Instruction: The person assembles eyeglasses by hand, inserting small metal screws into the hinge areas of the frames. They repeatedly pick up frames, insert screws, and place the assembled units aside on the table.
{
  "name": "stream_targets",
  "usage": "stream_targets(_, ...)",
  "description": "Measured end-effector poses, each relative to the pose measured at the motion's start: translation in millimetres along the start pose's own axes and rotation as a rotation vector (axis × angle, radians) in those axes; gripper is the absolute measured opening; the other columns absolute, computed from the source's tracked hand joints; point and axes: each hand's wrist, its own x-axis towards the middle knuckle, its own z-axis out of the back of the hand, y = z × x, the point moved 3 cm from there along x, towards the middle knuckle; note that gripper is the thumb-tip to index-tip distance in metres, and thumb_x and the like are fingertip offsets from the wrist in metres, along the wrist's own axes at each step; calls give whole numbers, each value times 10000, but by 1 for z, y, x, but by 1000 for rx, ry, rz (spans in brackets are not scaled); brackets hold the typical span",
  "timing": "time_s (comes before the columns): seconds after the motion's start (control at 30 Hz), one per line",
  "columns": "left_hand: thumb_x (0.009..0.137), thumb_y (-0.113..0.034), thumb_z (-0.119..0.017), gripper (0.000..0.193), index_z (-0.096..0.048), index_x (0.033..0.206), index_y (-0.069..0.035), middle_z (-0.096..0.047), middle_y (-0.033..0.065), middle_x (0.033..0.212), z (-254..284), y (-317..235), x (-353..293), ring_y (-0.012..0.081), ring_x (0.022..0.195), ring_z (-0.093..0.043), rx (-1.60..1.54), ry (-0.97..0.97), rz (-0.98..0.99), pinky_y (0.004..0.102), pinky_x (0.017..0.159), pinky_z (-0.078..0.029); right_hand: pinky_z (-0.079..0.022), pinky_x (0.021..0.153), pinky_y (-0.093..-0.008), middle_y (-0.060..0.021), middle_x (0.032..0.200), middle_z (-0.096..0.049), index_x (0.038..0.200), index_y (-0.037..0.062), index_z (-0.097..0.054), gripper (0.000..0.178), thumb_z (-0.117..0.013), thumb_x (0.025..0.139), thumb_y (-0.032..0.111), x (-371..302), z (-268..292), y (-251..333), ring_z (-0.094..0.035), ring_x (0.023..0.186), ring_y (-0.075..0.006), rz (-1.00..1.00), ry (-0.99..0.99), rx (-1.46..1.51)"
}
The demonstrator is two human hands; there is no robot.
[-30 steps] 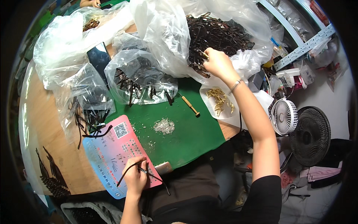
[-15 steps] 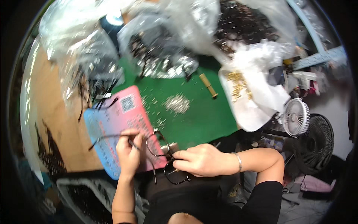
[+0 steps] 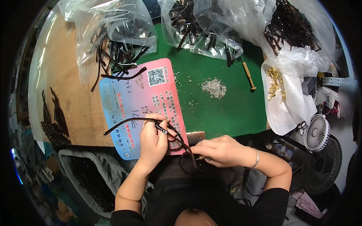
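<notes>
My left hand (image 3: 154, 139) is closed around a pair of dark eyeglasses, pinching them near the hinge. One eyeglass temple (image 3: 122, 125) reaches out to the left; the other slants down toward my right hand across the rims. My right hand (image 3: 226, 151) is closed at the glasses' lower rim (image 3: 181, 164). A slim brass-coloured tool (image 3: 201, 157) pokes out from its fingertips; most of it is hidden by the fingers. Beneath the left hand lies a pink and blue printed mat (image 3: 109, 101) with small screws and a loose dark temple (image 3: 126, 75) on it.
A green mat (image 3: 233, 120) bears a pile of tiny metal parts (image 3: 214, 88) and a brass-handled screwdriver (image 3: 249, 76). Clear bags (image 3: 117, 22) of dark temples line the back. Brass-coloured pieces (image 3: 276, 84) lie on white sheeting at right, near a white fan (image 3: 316, 130). More temples (image 3: 54, 116) rest at left.
The view has shifted, so the table things appear farther right and higher. The glasses have turned in my hands, and one temple now crosses over the rims toward my right hand.
</notes>
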Motion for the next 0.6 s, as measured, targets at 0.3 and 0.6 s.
stream_targets(0.3,860,90,-473,128,-532,963,43,-531,95,816,-4,-16,-4,145,599,-615,294,-18,-110,249,546,-518,-502,539,-341,-44,770,-554,1022,92,-559,329,-648,707,61,-11,11,-7,-613,654,-230,-82,-20,-28)
stream_targets(0.6,799,160,-498,255,-587,983,7,-583,100,871,5,-7,0,139,636,-615,400,119,-400,242,565,-525,-495,654,-382,-134,953,-467,1114,27,-446,359,-611,818,142,-22,64,-9,-593,761,-297,-451,-109,-34)
